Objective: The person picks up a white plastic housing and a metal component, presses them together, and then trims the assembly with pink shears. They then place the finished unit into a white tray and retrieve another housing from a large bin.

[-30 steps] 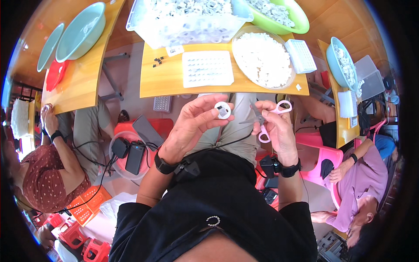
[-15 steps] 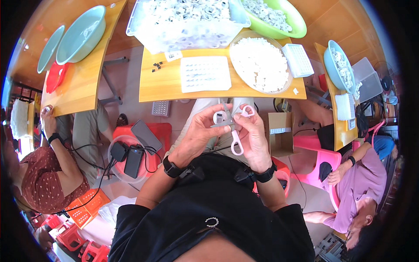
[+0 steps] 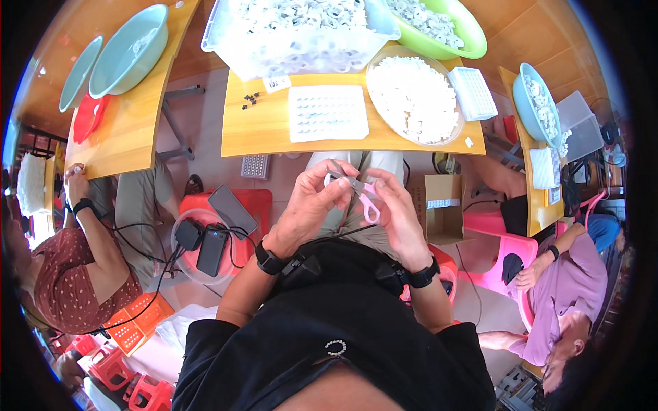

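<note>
Pink-handled scissors [image 3: 370, 209] are between my two hands, just past the table's near edge and above my lap. My right hand [image 3: 401, 219] is closed on their handles, with one pink loop showing below the fingers. The grey blades point up and left, close against my left fingertips. A small white part, mostly hidden, is pinched in my left hand [image 3: 312, 205]; only a bit of its pale edge shows beside the blades. Ahead on the table lies a white tray [image 3: 329, 96] with rows of small pieces.
A round dish [image 3: 373, 85] of small white pieces, a clear bin [image 3: 274, 58] of ring-shaped parts and a green basin [image 3: 473, 42] stand on the table [image 3: 260, 133]. Red stools, a tub [image 3: 181, 253] with phones and cables, and a cardboard box [image 3: 445, 226] are nearby. People sit on both sides.
The scissors have turned, with the blades now nearer my left fingertips and one handle loop hidden by my right hand. The white part is more covered. The view has shifted slightly.
</note>
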Tool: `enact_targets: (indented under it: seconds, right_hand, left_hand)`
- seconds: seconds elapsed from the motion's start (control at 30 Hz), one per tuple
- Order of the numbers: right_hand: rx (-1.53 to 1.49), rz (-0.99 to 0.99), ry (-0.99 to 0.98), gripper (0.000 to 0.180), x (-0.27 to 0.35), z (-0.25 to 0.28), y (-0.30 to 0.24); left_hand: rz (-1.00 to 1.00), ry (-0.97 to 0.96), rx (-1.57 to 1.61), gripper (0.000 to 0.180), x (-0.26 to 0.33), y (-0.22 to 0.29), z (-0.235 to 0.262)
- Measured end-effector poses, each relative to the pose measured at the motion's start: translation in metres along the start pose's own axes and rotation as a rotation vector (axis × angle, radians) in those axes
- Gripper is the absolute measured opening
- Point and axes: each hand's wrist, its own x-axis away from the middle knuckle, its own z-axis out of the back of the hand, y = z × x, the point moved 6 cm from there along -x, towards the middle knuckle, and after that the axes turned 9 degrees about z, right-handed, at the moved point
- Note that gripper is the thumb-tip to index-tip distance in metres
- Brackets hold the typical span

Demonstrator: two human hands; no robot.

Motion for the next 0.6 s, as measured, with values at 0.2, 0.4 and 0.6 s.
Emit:
enact_targets:
  seconds: [0.2, 0.4, 0.6]
  right_hand:
    - [0.947, 0.674, 0.083, 0.028, 0.023, 0.0, -0.043]
    - [0.91, 0.615, 0.087, 0.032, 0.024, 0.002, -0.036]
    - [0.909, 0.771, 0.263, 0.035, 0.038, 0.009, -0.034]
  left_hand:
    - [-0.006, 0.057, -0.005, 0.011, -0.002, 0.0, 0.002]
    - [0.026, 0.104, -0.076, 0.009, -0.003, -0.004, -0.001]
    - [0.029, 0.172, -0.07, 0.011, -0.008, -0.005, -0.008]
